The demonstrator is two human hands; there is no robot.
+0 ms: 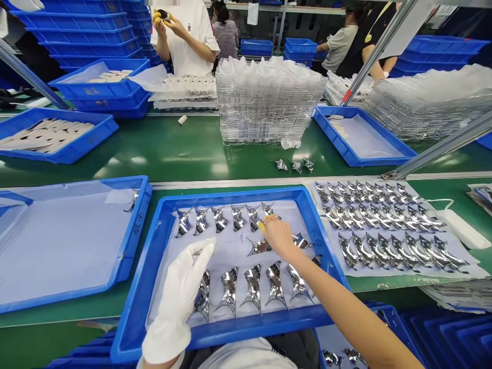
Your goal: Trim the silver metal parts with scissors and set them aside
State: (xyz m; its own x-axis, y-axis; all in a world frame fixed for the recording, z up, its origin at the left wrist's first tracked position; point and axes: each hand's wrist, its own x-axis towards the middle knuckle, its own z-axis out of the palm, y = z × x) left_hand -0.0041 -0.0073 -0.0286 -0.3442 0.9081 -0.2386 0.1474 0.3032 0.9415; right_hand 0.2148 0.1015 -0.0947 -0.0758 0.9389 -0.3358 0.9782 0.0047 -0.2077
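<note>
In front of me a blue tray (pixel 132 287), lined with white sheet, holds rows of shiny chrome-plated curved parts with pointed corners. My right hand (pixel 279 233), bare with yellow finger covers, reaches over the tray. Its fingers are closed on a chrome part (pixel 268 207) at the right end of the back row, and partly hide it. Below that hand lie a sideways chrome part (pixel 258 246) and another chrome part (pixel 302 241). My left hand (pixel 180 282), in a white glove, hovers above the tray's left side. Its thumb and fingertips come together, with nothing visible between them.
Rows of chrome parts lie on a white sheet (pixel 403 256) to the right. Left is another lined blue tray (pixel 144 215). Beyond stand stacked clear plastic trays (pixel 269 102), three small chrome pieces (pixel 295 165) and slanted metal posts (pixel 442 146). Co-workers (pixel 188 41) are across the bench.
</note>
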